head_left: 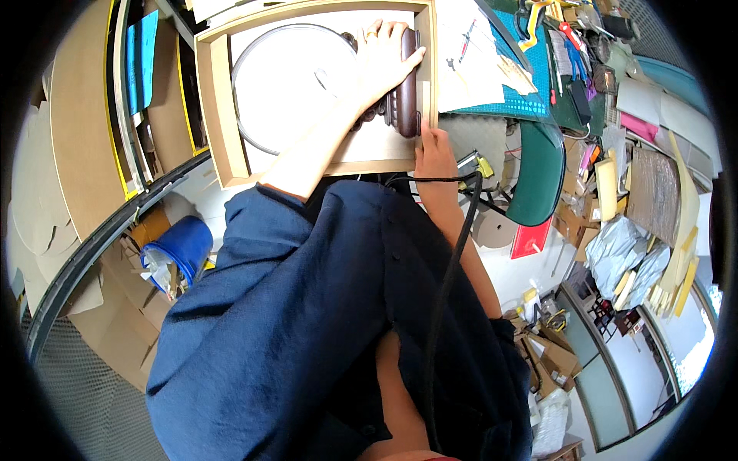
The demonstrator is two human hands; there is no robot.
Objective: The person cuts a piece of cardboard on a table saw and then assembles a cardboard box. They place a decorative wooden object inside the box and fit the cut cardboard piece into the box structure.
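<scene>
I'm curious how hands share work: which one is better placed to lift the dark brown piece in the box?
Probably the left hand: it lies over the dark brown piece. The right hand is lower, by the box's near right corner.

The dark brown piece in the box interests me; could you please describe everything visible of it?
The dark brown piece is long, glossy and stepped, perhaps varnished wood or plastic. It lies lengthwise along the right wall of the shallow box. The left hand rests over its far part, hiding much; the right hand is by its near end, contact unclear.
</scene>
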